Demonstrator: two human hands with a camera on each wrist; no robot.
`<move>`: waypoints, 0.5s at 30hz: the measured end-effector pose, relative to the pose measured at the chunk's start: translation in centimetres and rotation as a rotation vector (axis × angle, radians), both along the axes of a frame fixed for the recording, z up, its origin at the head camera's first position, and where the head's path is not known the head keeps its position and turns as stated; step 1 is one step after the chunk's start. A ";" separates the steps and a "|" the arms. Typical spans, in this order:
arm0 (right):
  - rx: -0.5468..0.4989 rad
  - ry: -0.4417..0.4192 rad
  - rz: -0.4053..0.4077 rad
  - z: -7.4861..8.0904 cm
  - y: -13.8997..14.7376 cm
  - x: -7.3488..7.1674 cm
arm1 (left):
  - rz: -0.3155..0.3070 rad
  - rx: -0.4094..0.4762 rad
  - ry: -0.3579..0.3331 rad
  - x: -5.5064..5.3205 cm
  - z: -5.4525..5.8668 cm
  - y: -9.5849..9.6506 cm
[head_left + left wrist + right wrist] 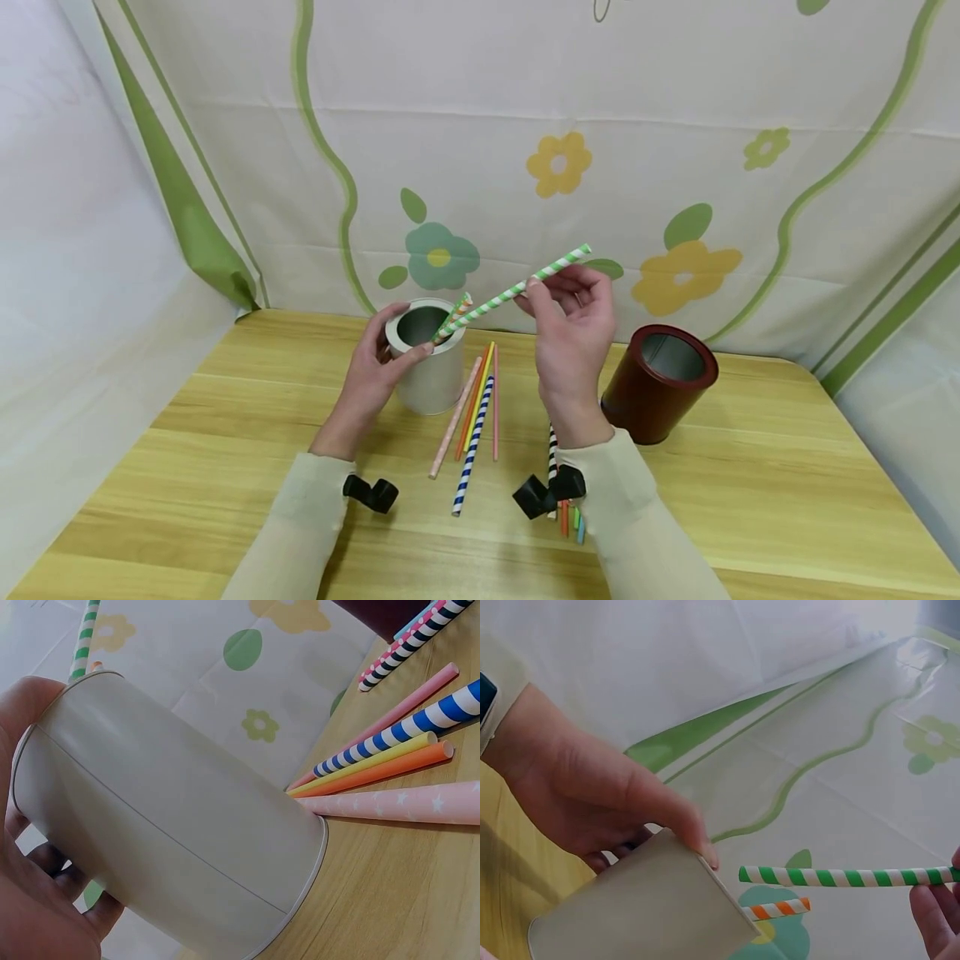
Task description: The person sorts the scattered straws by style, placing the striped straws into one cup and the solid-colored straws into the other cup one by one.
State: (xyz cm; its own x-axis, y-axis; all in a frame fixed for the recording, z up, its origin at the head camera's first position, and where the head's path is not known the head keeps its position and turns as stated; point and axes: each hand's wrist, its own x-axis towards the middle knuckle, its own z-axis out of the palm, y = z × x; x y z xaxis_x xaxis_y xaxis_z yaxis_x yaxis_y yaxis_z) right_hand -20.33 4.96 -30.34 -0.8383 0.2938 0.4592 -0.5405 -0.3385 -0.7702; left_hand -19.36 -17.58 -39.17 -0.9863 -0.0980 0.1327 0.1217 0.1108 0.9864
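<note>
My left hand point(367, 375) grips a white can point(429, 383) by its rim and side, thumb over the top edge. Between thumb and fingers, my right hand point(573, 333) pinches a green-and-white striped straw point(498, 298) near its upper part. The straw slants down to the left, and its lower end overlaps the can's mouth in the head view. From the right wrist it shows just outside the rim. An orange-and-white striped straw point(780, 909) stands in the can and pokes out past the rim.
Beside the white can lie several loose straws, including a blue-striped straw point(472, 450) and a pale pink straw point(453, 421). More straws point(566, 521) lie partly hidden under the right wrist. A dark red can point(648, 404) stands at right. A floral curtain point(480, 167) hangs behind the table point(187, 467).
</note>
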 end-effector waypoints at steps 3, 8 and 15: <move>0.045 -0.040 -0.006 -0.2 -0.5 -0.2 | 0.000 -0.006 0.001 0.1 0.1 0.1; 0.110 -0.105 0.001 -0.9 -1.2 -0.7 | -0.004 -0.001 0.005 0.1 0.1 0.3; 0.173 -0.151 0.051 -2.1 -2.1 -1.3 | -0.004 0.002 0.004 0.2 0.2 0.4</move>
State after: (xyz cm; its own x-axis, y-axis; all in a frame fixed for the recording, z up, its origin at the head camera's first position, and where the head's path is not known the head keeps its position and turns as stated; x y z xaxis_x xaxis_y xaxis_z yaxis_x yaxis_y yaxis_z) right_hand -21.59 2.82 -32.46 -0.9131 0.1768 0.3673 -0.4003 -0.2183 -0.8900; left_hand -19.16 -17.17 -39.02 -0.9861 -0.0946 0.1367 0.1263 0.1088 0.9860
